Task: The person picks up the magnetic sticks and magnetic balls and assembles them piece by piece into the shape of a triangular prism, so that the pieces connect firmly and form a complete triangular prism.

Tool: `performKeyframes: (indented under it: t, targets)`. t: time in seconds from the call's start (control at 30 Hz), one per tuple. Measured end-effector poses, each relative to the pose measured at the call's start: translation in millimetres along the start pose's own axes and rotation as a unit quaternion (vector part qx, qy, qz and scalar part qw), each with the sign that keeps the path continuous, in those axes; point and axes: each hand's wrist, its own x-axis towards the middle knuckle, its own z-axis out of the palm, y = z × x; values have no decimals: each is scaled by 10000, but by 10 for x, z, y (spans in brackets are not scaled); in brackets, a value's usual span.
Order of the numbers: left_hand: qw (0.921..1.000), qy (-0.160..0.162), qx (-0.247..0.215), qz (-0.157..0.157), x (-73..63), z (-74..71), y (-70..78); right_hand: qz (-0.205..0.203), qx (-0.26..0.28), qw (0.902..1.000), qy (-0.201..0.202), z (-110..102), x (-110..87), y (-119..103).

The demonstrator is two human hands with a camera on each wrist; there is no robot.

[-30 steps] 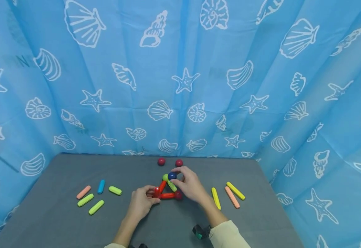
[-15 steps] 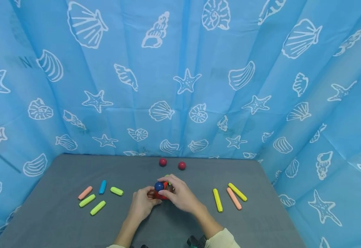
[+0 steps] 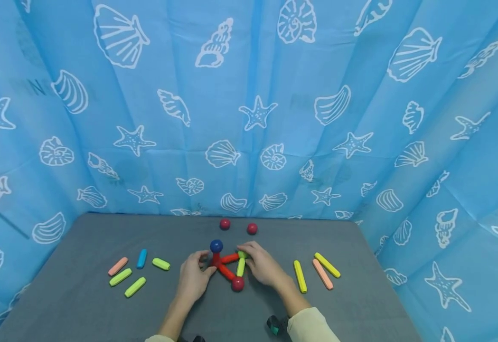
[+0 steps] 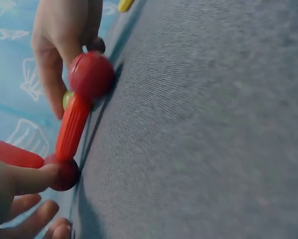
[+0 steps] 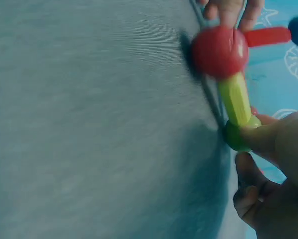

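- Red ball (image 3: 238, 284) makes the nearest corner of the triangle (image 3: 227, 272), lower middle of the frame; neither hand holds it, so watch that both rods sit firmly there.
- Left hand (image 3: 194, 275) pinches the dark ball (image 4: 68, 175) at the left corner; a light, steady hold should do.
- Right hand (image 3: 262, 264) pinches the green ball (image 3: 242, 254) at the right corner; moving both hands together should spare the joints.
- Blue ball (image 3: 216, 245) tops a rod rising from the left corner; a knock could tip it.
- Loose balls (image 3: 225, 223) near the worktop's (image 3: 334, 237) far edge are best left alone.
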Motion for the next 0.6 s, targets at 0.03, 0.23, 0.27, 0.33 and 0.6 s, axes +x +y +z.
performKeyframes:
  t: [0.03,0.23,0.27,0.33,0.6]
  targets:
    - [10000,66,32,-51,-11,-2,5,37,20,10000,57,6,-30,16]
    - [9958,-880,139,-205,-113,-46,52,401,174,9986,302,5,-219,74]
    - [9944,-1031,121,-190,-133,-47,58,485,240,9981,281,3,-246,77]
    - [9937,-1110,141,-107,-160,-34,53,648,385,9969,212,5,-290,85]
    - [9966,-600,528,217,-139,-5,15,1052,1132,9879,93,72,-382,110]
